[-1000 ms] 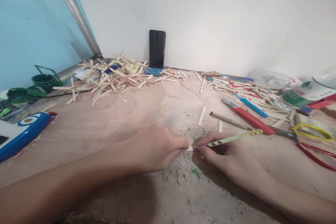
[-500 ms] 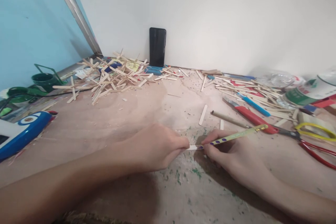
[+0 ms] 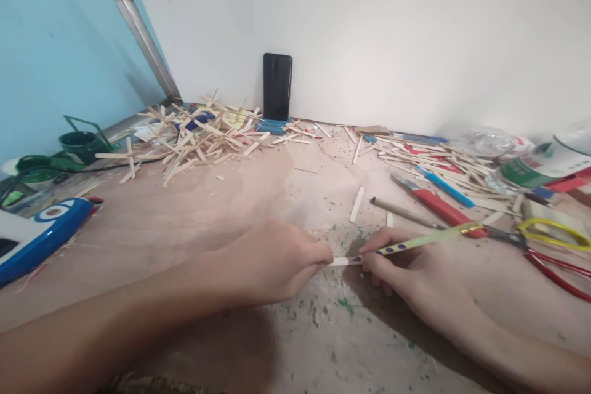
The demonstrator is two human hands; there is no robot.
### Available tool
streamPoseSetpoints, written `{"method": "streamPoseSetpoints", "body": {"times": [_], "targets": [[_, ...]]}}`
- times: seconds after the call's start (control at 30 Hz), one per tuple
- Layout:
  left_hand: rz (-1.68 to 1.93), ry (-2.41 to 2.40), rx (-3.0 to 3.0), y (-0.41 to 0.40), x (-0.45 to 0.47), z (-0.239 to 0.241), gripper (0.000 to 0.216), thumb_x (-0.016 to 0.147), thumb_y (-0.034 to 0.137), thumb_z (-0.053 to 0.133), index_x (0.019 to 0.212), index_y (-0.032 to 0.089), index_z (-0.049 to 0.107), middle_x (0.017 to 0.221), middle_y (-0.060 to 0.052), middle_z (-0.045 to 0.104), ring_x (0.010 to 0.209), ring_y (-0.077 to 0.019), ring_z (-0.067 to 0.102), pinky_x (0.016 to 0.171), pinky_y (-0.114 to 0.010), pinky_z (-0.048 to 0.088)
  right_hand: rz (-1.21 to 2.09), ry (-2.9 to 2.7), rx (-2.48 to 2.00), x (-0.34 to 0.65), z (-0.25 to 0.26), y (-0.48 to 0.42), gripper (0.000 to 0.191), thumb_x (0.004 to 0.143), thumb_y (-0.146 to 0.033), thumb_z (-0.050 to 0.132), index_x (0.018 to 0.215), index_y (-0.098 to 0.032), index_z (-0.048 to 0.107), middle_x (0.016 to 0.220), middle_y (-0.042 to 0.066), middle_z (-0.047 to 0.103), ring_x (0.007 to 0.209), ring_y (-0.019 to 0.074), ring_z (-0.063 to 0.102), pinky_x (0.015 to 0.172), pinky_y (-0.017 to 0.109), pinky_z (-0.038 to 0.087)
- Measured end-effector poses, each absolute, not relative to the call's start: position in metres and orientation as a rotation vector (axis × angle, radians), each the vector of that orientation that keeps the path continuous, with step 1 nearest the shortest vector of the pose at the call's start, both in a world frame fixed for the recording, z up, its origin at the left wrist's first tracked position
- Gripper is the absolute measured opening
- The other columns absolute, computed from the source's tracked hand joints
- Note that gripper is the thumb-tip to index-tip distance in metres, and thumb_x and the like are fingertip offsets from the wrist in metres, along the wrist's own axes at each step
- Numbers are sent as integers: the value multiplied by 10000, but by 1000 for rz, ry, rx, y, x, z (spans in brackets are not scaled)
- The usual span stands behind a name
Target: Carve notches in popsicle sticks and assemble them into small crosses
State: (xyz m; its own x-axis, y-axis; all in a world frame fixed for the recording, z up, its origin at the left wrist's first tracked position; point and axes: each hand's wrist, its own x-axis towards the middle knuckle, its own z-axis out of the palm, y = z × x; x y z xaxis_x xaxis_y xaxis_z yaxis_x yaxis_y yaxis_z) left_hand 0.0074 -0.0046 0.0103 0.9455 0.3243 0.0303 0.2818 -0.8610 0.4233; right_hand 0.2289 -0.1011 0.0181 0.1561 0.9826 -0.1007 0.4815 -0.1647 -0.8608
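Observation:
My left hand (image 3: pixel 281 261) is closed, pinching one end of a pale wooden craft stick (image 3: pixel 340 261) between thumb and fingers, just above the table. My fingers hide most of that stick. From the right, my right hand (image 3: pixel 415 274) grips a pale yellow pencil (image 3: pixel 427 239) with purple dots near its lower end. The pencil slants low, its gold end up to the right and its lower end at the stick. Whether the tip touches the wood is hard to make out.
Craft sticks joined in crosses (image 3: pixel 203 135) lie heaped at the back left, before a propped phone (image 3: pixel 277 86). To the right are loose sticks (image 3: pixel 429 157), a red-handled knife (image 3: pixel 447 209), a blue pen (image 3: pixel 446 186), scissors (image 3: pixel 554 231) and a plastic bottle (image 3: pixel 540 163).
My right hand and the pencil have shifted slightly to the right along the stick, baring a little more of it. My left hand keeps its pinch in place.

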Motion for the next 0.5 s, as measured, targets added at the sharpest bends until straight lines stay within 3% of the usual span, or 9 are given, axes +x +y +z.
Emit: {"method": "streamPoseSetpoints", "body": {"times": [0.17,0.5], "targets": [[162,426,2684,-4,7,9,178,1031,172,549,998,221,718,861,-12,758,783,-198,717,652,-309,422,914,-1517,-1778,228,17,-102,236,857,-442,669,784,-242,771,658,17,714,533,173,598,497,295,460],[164,422,2657,-4,8,7,206,1067,216,516,1070,230,721,936,-19,780,836,-215,735,686,-320,436,979,-1542,-1769,228,16,-103,238,879,-432,650,811,-247,783,700,16,752,616,196,657,556,299,502]]}}
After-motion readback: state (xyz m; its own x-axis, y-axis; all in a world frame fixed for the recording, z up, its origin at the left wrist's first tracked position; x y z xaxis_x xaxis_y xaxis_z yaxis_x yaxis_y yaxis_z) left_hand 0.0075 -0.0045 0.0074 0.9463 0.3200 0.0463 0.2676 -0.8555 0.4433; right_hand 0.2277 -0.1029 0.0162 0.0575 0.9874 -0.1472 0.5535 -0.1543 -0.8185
